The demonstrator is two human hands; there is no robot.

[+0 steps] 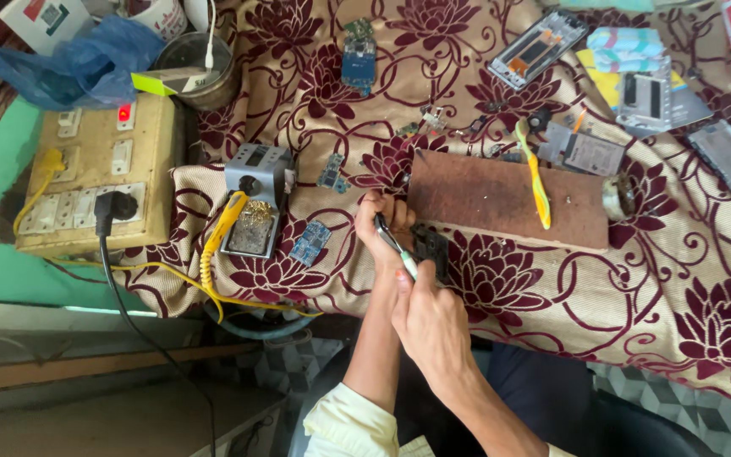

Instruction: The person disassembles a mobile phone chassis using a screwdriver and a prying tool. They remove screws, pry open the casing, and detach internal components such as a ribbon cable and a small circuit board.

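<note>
Right hand [430, 315] holds tweezers [394, 245] — left hand [380, 224] steadies.

A slim tool with a pale handle and dark metal tip [392, 245] slants up-left, its tip meeting a small dark electronic part [430, 247] that lies on the floral cloth just below the brown wooden board
</note>
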